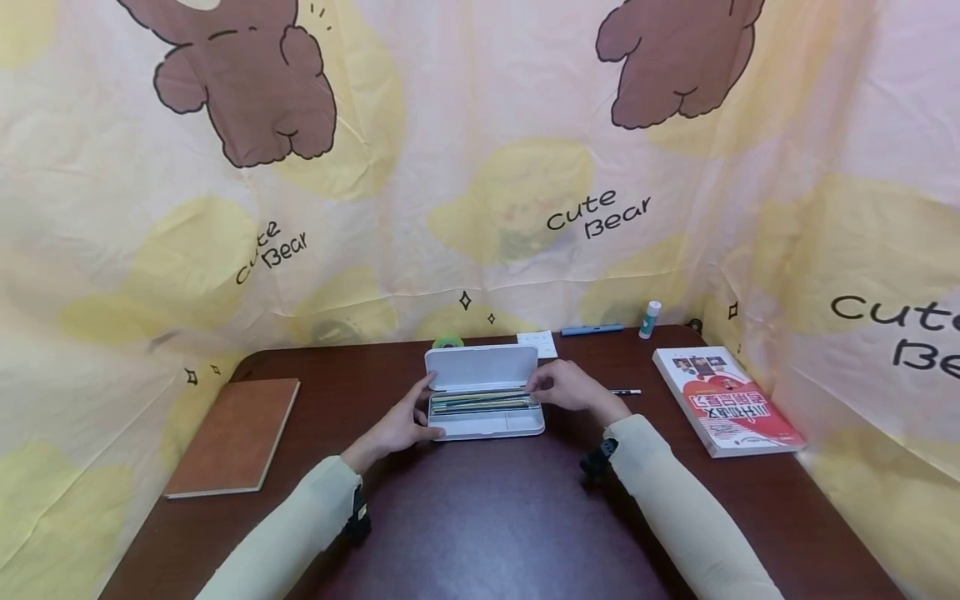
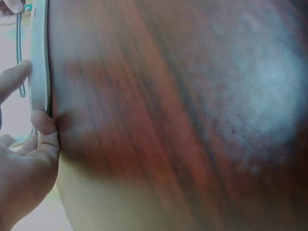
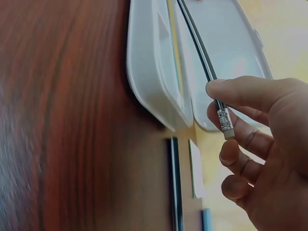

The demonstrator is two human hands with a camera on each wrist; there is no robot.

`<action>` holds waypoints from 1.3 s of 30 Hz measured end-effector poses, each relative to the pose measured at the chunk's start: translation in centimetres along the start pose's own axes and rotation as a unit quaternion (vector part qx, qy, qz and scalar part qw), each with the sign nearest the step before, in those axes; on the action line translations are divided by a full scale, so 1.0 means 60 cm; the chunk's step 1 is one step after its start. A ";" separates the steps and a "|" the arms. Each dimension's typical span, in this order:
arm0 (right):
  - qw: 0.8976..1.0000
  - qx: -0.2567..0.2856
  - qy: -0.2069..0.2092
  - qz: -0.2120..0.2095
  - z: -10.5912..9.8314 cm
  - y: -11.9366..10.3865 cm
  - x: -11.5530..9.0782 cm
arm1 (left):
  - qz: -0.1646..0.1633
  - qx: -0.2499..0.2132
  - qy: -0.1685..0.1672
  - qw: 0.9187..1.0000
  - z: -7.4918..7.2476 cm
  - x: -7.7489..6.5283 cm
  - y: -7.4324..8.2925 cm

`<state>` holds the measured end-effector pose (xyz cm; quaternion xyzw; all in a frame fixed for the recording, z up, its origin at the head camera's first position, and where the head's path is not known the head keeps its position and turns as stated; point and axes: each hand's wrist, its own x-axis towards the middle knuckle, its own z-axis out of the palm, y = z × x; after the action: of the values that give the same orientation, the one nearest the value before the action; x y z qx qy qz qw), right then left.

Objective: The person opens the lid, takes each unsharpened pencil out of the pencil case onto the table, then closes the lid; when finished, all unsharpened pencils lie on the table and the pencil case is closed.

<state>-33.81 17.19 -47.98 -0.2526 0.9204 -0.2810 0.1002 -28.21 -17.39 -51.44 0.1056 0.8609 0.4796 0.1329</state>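
So the biggest thing here is the pink-and-yellow fabric backdrop (image 1: pixel 480 200) with brown cartoon bears on it. It says "Cute Bear" in black handwriting-style letters in the middle, again on the left where a crease runs through it, and on the right with the frame edge chopping it off. In front is a dark reddish wood table (image 1: pixel 480 517).

Far left on it, a brown notebook (image 1: pixel 236 437). Far right, a thick book (image 1: pixel 727 404), white and red cover with Chinese characters, too slanted and small for me to read properly.

Middle of the table, between those two: a white pencil case (image 1: pixel 480 427), lid up, a bunch of pencils (image 1: pixel 480 402) lying lengthwise in the back section.

Left hand (image 1: pixel 399 427) has the case by its left end, thumb at the near corner, fingers round the side. Right hand (image 1: pixel 573 390) is over the case's right end, pinching a pencil between thumb and fingertip.

Behind the case there's a white card (image 1: pixel 537 344) with faint marks I can't make out, green tape (image 1: pixel 447 342), a glue stick (image 1: pixel 650 320) (label unreadable from here) and a blue pen (image 1: pixel 592 330).

Skinniest stuff: a dark pencil (image 1: pixel 626 392) on the table just right of the hand, and the pinched striped pencil (image 3: pixel 202 50), held near its eraser and stretching over the open case.
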 end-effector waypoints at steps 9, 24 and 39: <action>0.999 0.014 0.013 0.035 -0.036 0.035 -0.029 | 0.002 -0.003 0.001 1.000 0.000 0.000 0.000; 0.996 0.011 0.045 0.075 -0.095 0.113 -0.095 | 0.005 0.002 0.000 1.000 0.000 0.000 -0.001; 0.991 0.031 0.041 0.120 -0.117 0.171 -0.145 | 0.002 0.001 0.000 1.000 0.001 -0.003 0.002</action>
<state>-32.89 32.36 -47.66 -0.1251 0.9384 -0.3053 0.1030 -27.99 -17.37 -51.33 0.1073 0.8611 0.4793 0.1316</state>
